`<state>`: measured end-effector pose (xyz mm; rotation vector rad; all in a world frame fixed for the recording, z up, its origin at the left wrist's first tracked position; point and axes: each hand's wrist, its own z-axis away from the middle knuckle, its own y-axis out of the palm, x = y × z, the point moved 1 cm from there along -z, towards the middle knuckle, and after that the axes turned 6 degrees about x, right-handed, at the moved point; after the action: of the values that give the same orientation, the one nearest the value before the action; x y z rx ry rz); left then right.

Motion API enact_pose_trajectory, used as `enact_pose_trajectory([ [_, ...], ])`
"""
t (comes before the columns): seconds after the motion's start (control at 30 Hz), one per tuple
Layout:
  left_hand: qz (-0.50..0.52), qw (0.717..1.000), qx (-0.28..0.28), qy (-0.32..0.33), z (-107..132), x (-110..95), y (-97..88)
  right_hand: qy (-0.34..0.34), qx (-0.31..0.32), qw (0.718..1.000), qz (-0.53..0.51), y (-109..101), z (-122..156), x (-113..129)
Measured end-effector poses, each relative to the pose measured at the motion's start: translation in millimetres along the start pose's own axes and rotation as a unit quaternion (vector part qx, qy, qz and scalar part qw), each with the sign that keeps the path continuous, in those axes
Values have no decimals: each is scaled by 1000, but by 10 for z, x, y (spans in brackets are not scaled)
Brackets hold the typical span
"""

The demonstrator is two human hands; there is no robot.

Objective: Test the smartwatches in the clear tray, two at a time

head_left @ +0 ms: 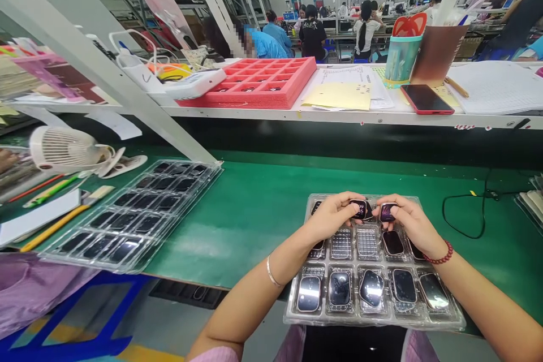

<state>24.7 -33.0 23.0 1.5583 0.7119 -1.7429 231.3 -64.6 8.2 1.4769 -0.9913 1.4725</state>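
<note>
Left grip (333, 216) pinches a watch (359, 209), right grip (410, 222) another watch (388, 212), just above the tray (373, 320); one slip and they'd drop onto the rest.

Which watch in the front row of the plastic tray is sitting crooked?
The middle smartwatch in the front row of the clear plastic tray: it sits skewed in its pocket, while its four neighbours sit more squarely.

Electronics factory, green workbench (263, 220), seated workers (313, 34)
</note>
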Motion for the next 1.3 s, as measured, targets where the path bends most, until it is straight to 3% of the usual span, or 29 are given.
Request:
enact_pose_trajectory([
  [0.37,-20,999,-29,1,-7,-7,-12,11,-19,1000,4,5,1,1],
  [0.67,-7,999,-24,41,-12,-1,14,-7,-12,998,64,51,-7,0],
  [0.9,20,999,-14,28,9,-38,25,-22,-19,994,103,45,10,31],
  [1.3,2,999,-3,42,2,44,-1,-22,-3,995,95,53,16,14],
])
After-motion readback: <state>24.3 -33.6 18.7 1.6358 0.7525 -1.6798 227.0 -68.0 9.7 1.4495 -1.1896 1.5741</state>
